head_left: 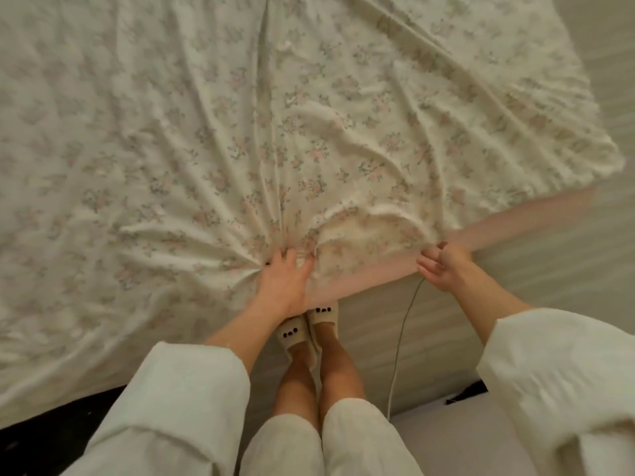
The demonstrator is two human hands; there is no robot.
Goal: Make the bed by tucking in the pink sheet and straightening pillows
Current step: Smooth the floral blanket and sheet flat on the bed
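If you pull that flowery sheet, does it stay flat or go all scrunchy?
Probably scrunchy: the flowery sheet already bunches into folds where the left hand grips it. It looks soft and floppy, draping over the bed edge. Likely light, too.

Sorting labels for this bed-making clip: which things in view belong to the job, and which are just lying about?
Job:
floral sheet, bunched in the left hand
pink edge, at the right hand

Lying about:
thin cable
slippers
dark object on the floor

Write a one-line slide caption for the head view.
Left hand grips the bunched floral sheet at the bed edge while the right hand pinches its pink border.
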